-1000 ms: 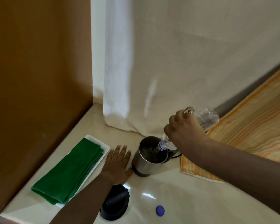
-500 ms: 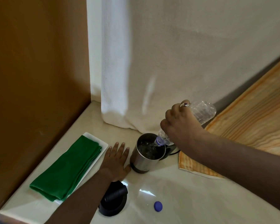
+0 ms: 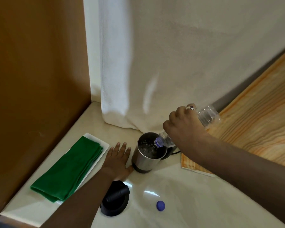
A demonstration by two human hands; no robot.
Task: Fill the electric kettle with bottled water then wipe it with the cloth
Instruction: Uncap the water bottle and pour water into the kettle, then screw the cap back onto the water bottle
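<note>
Head view, right hand [image 3: 183, 127]: fingers wrapped tight round the clear plastic water bottle [image 3: 207, 115], a ring on one finger.
Bottle attitude: tipped neck-down, its base raised toward the right; blue-ringed mouth just inside the rim of the round stainless-steel electric kettle [image 3: 147, 153].
Bottle contents: little water visible in the raised end; the plastic looks crumpled there.
Kettle: upright on the pale glossy countertop [image 3: 187, 186], lid off, dark band at its foot; water inside, surface broken and bubbly under the bottle mouth. Black handle on its right side, mostly hidden by the right hand.
Left hand [image 3: 118, 159]: flat on the countertop, fingers spread, gripping nothing; thumb touching the kettle's foot.
Black round lid with bar handle [image 3: 115, 200]: lying on the countertop near the left wrist.
Small blue bottle cap [image 3: 160, 206]: on the countertop, right of the lid, apart from it.
Folded green cloth [image 3: 67, 170]: lying along the white rectangular tray [image 3: 97, 138], left of the left hand; near end hangs over the tray edge.
Backdrop: white towel [image 3: 115, 79] hanging behind the kettle; orange-striped wood-grain sheet [image 3: 257, 129] at right.
</note>
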